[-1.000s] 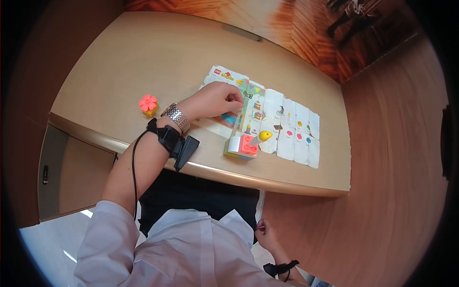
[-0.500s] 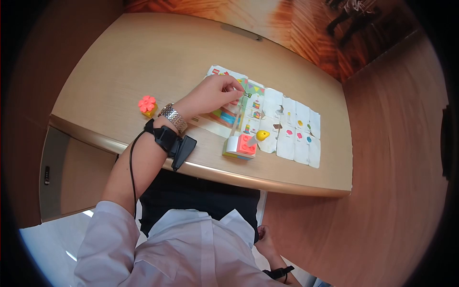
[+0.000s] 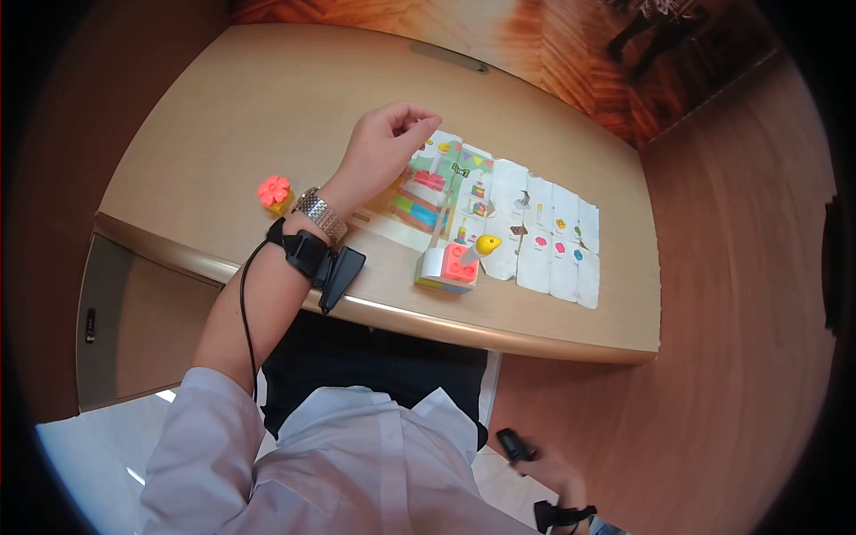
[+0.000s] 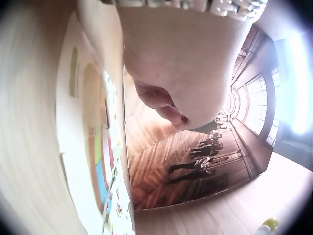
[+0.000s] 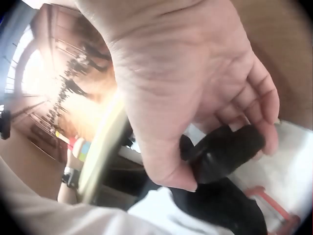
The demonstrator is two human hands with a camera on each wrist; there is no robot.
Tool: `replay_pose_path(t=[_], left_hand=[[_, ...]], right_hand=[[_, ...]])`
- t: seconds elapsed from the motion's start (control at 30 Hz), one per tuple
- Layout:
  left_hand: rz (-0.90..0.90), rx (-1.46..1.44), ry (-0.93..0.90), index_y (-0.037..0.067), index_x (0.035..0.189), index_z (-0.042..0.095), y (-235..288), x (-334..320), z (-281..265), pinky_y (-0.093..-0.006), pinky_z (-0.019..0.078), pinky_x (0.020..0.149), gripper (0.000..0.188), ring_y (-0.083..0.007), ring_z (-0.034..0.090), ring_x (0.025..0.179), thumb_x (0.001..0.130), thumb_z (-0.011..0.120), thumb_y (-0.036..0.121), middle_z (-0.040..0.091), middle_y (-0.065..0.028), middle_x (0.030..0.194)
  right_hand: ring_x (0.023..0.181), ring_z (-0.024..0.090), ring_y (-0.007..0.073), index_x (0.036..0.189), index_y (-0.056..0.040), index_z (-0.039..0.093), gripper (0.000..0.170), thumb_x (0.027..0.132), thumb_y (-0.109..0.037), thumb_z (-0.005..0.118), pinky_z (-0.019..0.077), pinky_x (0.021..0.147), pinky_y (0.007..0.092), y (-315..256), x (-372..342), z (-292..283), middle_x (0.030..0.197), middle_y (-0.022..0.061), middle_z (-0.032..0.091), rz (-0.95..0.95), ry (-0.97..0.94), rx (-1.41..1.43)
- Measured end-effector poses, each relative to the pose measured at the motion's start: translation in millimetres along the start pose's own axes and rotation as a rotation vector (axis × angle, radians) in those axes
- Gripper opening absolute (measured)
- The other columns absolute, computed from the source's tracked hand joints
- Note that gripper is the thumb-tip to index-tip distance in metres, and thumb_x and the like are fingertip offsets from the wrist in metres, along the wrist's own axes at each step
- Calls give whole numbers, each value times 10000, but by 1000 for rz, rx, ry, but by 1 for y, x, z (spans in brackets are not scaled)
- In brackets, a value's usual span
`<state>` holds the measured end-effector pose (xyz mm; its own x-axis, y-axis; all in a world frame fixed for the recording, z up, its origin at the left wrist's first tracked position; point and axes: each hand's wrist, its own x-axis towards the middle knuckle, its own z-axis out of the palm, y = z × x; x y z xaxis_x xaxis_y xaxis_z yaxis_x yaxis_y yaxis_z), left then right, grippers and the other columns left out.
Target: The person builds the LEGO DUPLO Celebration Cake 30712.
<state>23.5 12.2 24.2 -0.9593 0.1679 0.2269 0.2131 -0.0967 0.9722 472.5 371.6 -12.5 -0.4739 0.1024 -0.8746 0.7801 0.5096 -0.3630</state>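
Note:
My left hand (image 3: pixel 379 152) is over the far left corner of a printed LEGO Duplo sheet (image 3: pixel 532 223), fingers curled and thumb near the index finger; I cannot tell whether anything is between them. Low on the right, beside the seat, my right hand (image 3: pixel 551 471) grips a small black device (image 5: pixel 222 152) between thumb and fingers. Near the table's front edge stands a brick build (image 3: pixel 446 270) with a white curved piece, a coral brick and a white candle with a yellow flame (image 3: pixel 488 244). A coral flower (image 3: pixel 274 189) tops a yellow brick left of my forearm.
The wooden table (image 3: pixel 267 107) has a rounded front edge above my lap. A picture panel (image 3: pixel 553 53) rises behind it, and a wood-grain surface lies to the right. Black camera straps (image 3: pixel 308 254) sit on both wrists, with a cable along the left forearm.
My left hand has moved away from me across the sheet, uncovering more of its printed picture. The right hand has swung outward from beside the hip, and the black device now shows in it.

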Motion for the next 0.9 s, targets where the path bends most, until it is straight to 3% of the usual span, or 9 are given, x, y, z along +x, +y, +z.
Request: replay_pose_path(t=[0.07, 0.23, 0.33, 0.37, 0.47, 0.6, 0.67, 0.77, 0.9], left_hand=[[17, 31, -33, 51, 1170, 757, -1, 2, -3, -206, 528, 677, 239, -26, 613, 861, 1071, 710, 263, 726, 38, 972], [43, 46, -39, 44, 1155, 759, -6, 3, -4, -207, 510, 641, 235, -17, 598, 808, 1066, 715, 258, 716, 46, 941], [-14, 58, -31, 13, 1142, 761, -4, -1, -1, -231, 506, 643, 252, -33, 592, 770, 1052, 725, 245, 695, 26, 882], [-36, 50, -45, -15, 1132, 761, -4, -2, 0, -253, 509, 652, 268, -51, 593, 749, 1039, 733, 234, 676, 5, 834], [-24, 165, -114, -15, 1143, 764, -6, -1, 0, -278, 533, 671, 277, -77, 619, 750, 1036, 734, 239, 701, -27, 841], [21, 228, -189, -8, 1232, 738, -7, -1, 1, -307, 588, 749, 339, -126, 675, 850, 1007, 771, 244, 739, -83, 1000], [192, 178, -310, 10, 1347, 689, -9, -3, 2, -323, 624, 850, 454, -175, 707, 1026, 973, 807, 240, 719, -114, 1207], [155, 214, -432, 0, 1485, 593, 4, -6, -1, -309, 613, 921, 592, -151, 673, 1140, 946, 817, 100, 610, -90, 1369], [-10, 83, -329, -13, 1468, 581, 2, -1, -3, -328, 644, 895, 617, -187, 734, 1088, 912, 833, 80, 635, -148, 1314]], right_hand=[[921, 683, 154, 1357, 15, 690, 631, 797, -219, 862, 557, 781, 327, -50, -27, -25, 1027, 93, 753, -7, 57, 37], [939, 679, 152, 1406, -64, 702, 683, 741, -147, 834, 538, 786, 317, -153, -35, -55, 1118, 53, 759, -736, 289, -200], [1010, 668, 152, 1367, -52, 701, 647, 740, -150, 827, 519, 796, 301, -207, -23, -73, 1187, 62, 743, -859, 482, -210], [1039, 658, 153, 1320, -35, 689, 605, 746, -155, 836, 503, 818, 289, -227, -7, -85, 1192, 68, 735, -1040, 530, -170], [1022, 665, 161, 1314, -16, 680, 534, 814, -134, 828, 516, 822, 305, -294, 34, -116, 1175, 62, 731, -1172, 648, -83], [1007, 716, 227, 1274, -18, 717, 504, 806, -161, 833, 565, 861, 381, -389, 36, -113, 1120, 102, 759, -1049, 559, -136], [988, 733, 340, 1220, -19, 744, 482, 771, -183, 808, 576, 880, 439, -418, 51, -114, 1118, 175, 765, -1321, 644, -629], [1003, 709, 410, 1167, -14, 761, 461, 746, -201, 786, 574, 892, 459, -457, 48, -106, 1115, 221, 754, -1230, 530, -781], [1009, 722, 399, 1269, -19, 715, 531, 773, -200, 776, 580, 888, 451, -472, 64, -99, 1092, 221, 752, -1340, 531, -657]])
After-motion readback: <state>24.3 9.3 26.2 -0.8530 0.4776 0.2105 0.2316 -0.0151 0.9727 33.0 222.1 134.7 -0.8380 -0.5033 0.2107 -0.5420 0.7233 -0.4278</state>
